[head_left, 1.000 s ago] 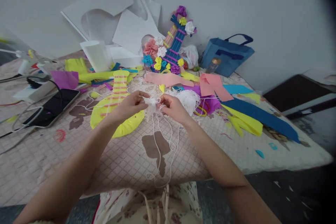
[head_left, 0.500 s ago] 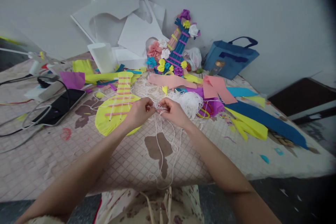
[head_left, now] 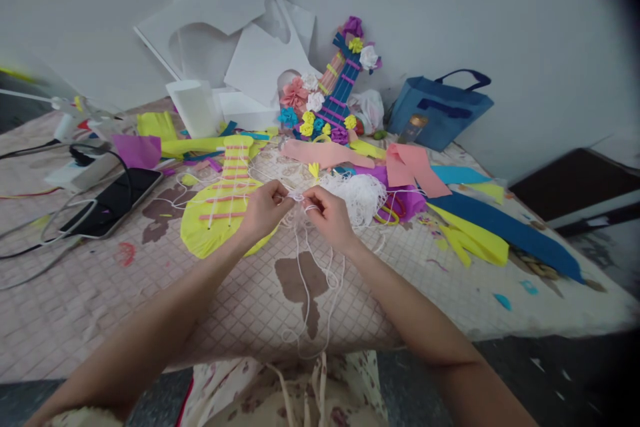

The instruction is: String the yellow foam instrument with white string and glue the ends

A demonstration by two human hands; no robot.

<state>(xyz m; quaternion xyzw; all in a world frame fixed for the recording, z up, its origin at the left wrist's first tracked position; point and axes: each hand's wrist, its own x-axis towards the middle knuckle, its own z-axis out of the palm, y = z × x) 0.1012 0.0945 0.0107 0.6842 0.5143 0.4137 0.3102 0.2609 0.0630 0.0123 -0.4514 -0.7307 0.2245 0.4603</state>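
Note:
White string (head_left: 306, 280) runs between both my hands, and loose loops of it trail down over the cloth toward the table's front edge. My left hand (head_left: 266, 208) pinches the string between thumb and forefinger. Close beside it, my right hand (head_left: 327, 213) grips the string too, with a strand looped over its fingers. A tangled heap of white string (head_left: 363, 197) lies just behind my right hand. Left of my left hand is a yellow guitar-shaped cutout (head_left: 200, 233) with pink strips and white strings across it, partly covered by that hand.
A decorated blue paper guitar (head_left: 345, 90) with paper flowers leans at the back wall near white board offcuts (head_left: 215, 7). A blue bag (head_left: 440, 113) stands right of it. Crepe paper strips (head_left: 510, 230) lie rightward; a phone (head_left: 115, 203) and cables lie leftward.
My fingers have shifted slightly on the string; my left hand has turned a little and moved slightly left and up. The hanging loops look nearly the same.

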